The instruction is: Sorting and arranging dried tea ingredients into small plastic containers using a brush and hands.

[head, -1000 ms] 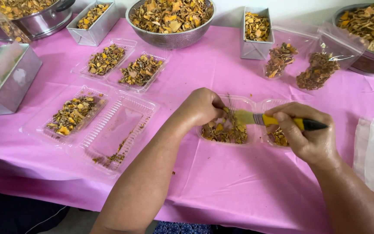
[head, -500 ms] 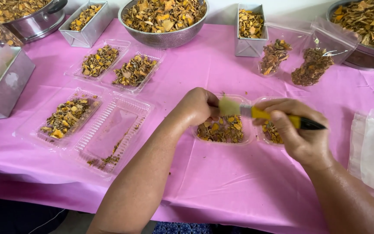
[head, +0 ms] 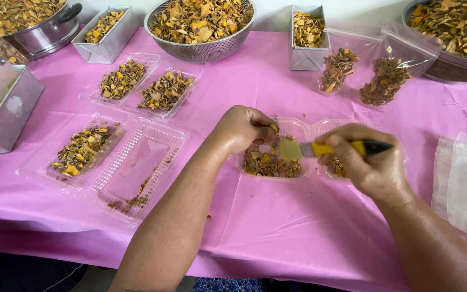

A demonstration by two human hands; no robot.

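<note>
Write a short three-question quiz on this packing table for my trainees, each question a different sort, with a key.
1. True or false: the right hand holds a brush with a yellow and black handle.
2. What is the left hand doing? A) lifting the colander B) resting its fingers in the clear tray of dried pieces C) folding the pink cloth
3. Fill in: the hinged tray nearest the left forearm has one half filled and the other nearly ____.

Key: 1 true; 2 B; 3 empty.
</note>
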